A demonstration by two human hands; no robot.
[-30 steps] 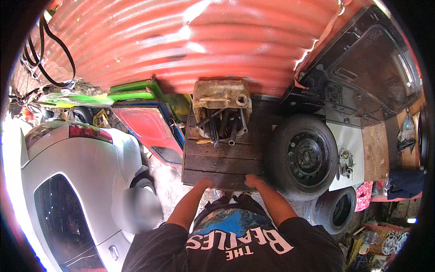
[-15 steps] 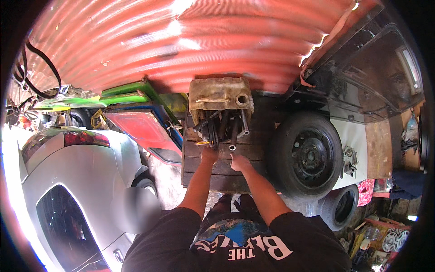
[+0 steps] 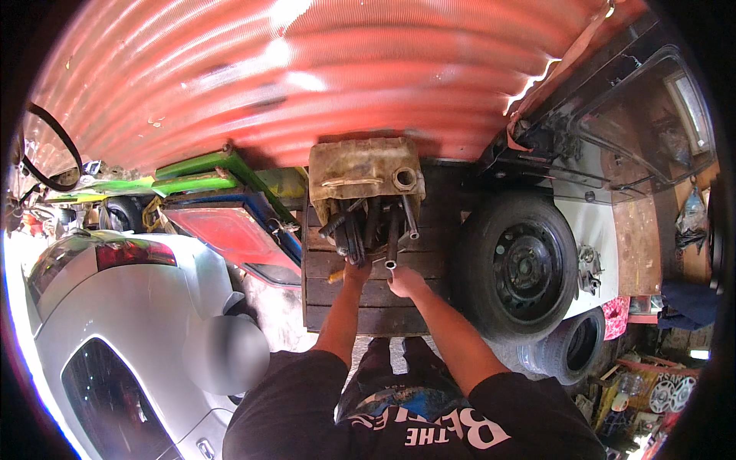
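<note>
On a dark wooden slatted table [image 3: 322,300], a dirty, tan, box-shaped container [image 3: 364,172] lies with its opening toward me. Several dark metal tools and rods [image 3: 354,234] stick out of it, among them a metal tube [image 3: 392,244] with an open round end. My left hand [image 3: 356,273] is closed around a yellow-handled tool [image 3: 336,276]. Its thin shaft seems to come out on the hand's right side. My right hand [image 3: 408,282] is closed just below the tube's open end, fingertips beside it. Whatever it may hold is hidden.
A spare wheel [image 3: 525,261] stands against the table's right side, with another tire [image 3: 579,345] behind it. To the left are a red panel [image 3: 234,234], green panels [image 3: 195,180] and a silver car [image 3: 130,307]. A red corrugated sheet [image 3: 230,92] rises at the back.
The view has shifted slightly. The yellow-handled tool has come toward me and tilted, its handle end lower. The right hand stays near the tube's end; the container and tube keep their places.
</note>
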